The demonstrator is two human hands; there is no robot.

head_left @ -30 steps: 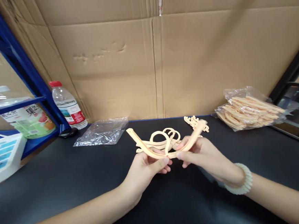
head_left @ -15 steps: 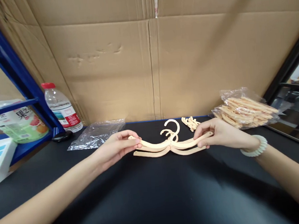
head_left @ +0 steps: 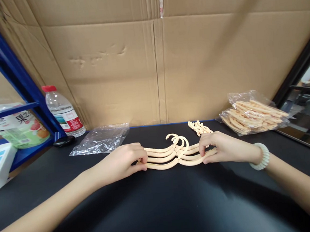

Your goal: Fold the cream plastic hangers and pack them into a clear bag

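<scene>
Several pale beige clothes hangers (head_left: 161, 159) lie in a row on the black tabletop, their hooks overlapping and pointing away from me. My left hand (head_left: 130, 158) pinches the left end of the nearest hanger (head_left: 163, 166) between thumb and fingers. At that hanger's right end, my right hand (head_left: 216, 147) grips it the same way, a pale bead bracelet on the wrist. My fingers cover the ends of the hangers behind. Past my right hand, a small pile of loose beige hooks (head_left: 199, 127) rests near the table's back edge.
A clear bag of beige hanger parts (head_left: 254, 117) lies at the back right. At the back left are a flat clear plastic bag (head_left: 100, 139), a red-capped bottle (head_left: 65, 114) and a black object (head_left: 64, 141). A blue rack (head_left: 13, 62) stands left; cardboard (head_left: 109, 76) forms the back.
Both hands have lowered the front hanger onto the table, nearer to me, in line with the others. My left hand has turned so its back faces up more.
</scene>
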